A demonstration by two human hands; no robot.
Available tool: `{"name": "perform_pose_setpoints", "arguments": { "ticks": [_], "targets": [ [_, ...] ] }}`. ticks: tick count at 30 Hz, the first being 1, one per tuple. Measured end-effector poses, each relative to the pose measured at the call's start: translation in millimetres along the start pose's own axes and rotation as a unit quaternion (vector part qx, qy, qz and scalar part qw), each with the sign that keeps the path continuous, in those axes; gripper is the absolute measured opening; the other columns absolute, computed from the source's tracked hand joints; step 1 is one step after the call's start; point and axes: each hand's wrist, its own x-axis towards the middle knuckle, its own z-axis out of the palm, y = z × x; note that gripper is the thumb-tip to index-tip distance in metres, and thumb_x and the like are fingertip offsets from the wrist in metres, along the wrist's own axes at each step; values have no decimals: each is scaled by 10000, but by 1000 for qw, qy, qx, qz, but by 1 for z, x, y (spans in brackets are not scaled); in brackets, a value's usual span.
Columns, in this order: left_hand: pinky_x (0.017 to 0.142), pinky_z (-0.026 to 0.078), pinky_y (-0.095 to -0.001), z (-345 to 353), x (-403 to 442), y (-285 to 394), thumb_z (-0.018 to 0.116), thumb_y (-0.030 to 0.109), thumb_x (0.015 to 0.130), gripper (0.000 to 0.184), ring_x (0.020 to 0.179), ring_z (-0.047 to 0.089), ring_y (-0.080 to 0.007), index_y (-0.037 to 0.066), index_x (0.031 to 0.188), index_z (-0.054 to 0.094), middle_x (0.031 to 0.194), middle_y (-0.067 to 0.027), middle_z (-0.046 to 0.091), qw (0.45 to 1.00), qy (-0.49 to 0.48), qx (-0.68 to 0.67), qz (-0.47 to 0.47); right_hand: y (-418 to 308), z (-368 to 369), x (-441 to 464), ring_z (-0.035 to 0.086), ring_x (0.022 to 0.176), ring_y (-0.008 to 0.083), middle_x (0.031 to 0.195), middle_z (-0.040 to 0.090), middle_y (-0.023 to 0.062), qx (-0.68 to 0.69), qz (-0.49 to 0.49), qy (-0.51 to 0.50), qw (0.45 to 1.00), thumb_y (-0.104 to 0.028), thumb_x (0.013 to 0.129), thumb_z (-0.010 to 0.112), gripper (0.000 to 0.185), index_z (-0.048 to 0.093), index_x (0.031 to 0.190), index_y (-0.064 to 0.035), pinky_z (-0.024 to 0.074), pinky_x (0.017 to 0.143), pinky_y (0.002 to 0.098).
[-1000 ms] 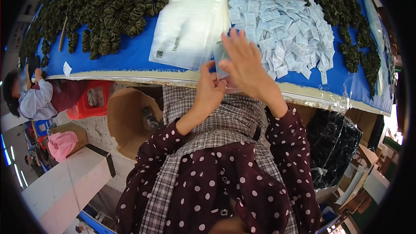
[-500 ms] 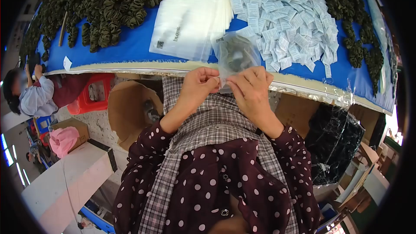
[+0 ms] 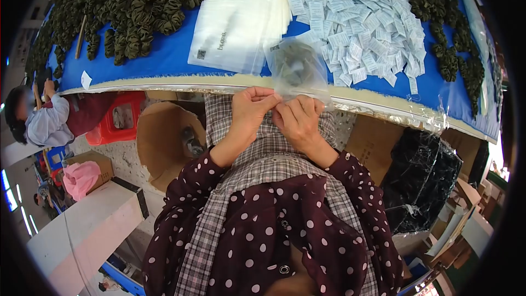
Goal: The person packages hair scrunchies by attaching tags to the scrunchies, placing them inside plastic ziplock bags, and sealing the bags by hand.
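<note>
A clear plastic bag (image 3: 285, 83) with a dark green scrunchie (image 3: 296, 64) inside lies over the front edge of the blue table. My left hand (image 3: 252, 111) pinches the left part of the bag's near edge between thumb and fingers. Right beside it, my right hand (image 3: 298, 118) grips the same edge, its fingers curled and the thumb close to the left thumb. Just beyond the bag is a stack of flat, frosted plastic bags (image 3: 241, 19) with dark print. To its right spreads a heap of small pale printed packets (image 3: 361, 27).
Piles of dark green scrunchies (image 3: 137, 5) cover the table's back left, with more scrunchies (image 3: 446, 49) at right. A red stool (image 3: 118, 120), a cardboard box (image 3: 164, 142) and a black wrapped bundle (image 3: 422, 181) stand below the table. Another person (image 3: 41, 112) works at far left.
My right hand has moved left along the bag's edge, up to my left hand. The bag has shifted slightly left and lies flatter.
</note>
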Motion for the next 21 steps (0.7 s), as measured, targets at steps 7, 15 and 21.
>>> {"name": "perform_pose_setpoints", "arguments": {
  "ticks": [7,15,21],
  "targets": [
    [681,565,-218,-7,10,-11,716,-19,882,161,739,686,-153,-39,1037,678,877,-120,723,997,39,-65,-12,30,-57,9,504,846,171,854,563,-7,300,260,127,909,36,698,645,206,584,825,-114,414,791,281],
    [757,548,-280,-30,4,2,682,-51,865,172,826,674,-192,-2,1030,668,974,-88,703,982,-22,91,161,164,-298,-58,606,780,224,860,695,74,-323,408,-17,854,-172,910,677,105,713,926,-74,489,708,328],
    [883,510,-344,-34,22,-8,693,-67,797,227,1007,622,-230,42,994,667,1051,-41,677,765,-32,383,517,99,-157,-11,582,851,206,1047,666,65,8,136,-82,987,5,825,715,263,734,1079,-61,483,757,337]
  ]
}}
